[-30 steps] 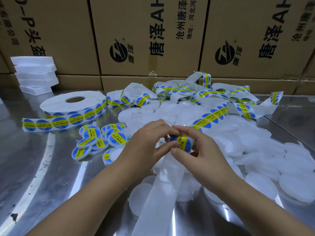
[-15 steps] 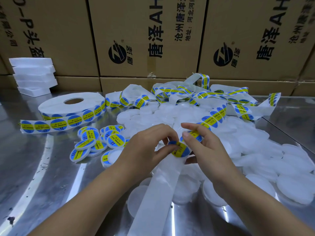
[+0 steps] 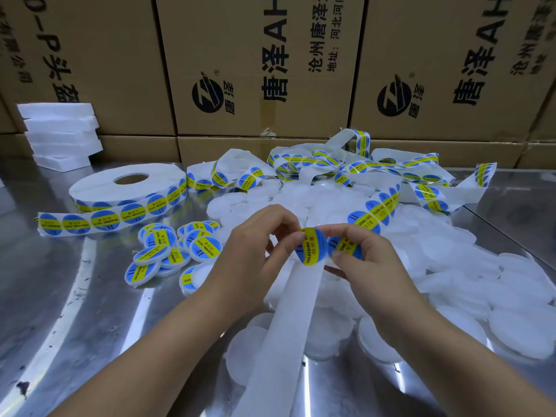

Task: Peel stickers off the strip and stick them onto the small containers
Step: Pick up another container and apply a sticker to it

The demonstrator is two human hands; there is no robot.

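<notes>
As left hand pulls, sticker has risen from strip.

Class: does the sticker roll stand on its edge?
No, the sticker roll lies flat on the table, core hole facing up.

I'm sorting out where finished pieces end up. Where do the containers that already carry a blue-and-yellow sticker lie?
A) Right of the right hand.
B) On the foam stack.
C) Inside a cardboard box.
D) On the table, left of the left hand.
D: the labelled containers lie clustered on the metal table left of the left hand, which pinches a sticker; only bare white containers lie right of the right hand, which holds the strip.
</notes>
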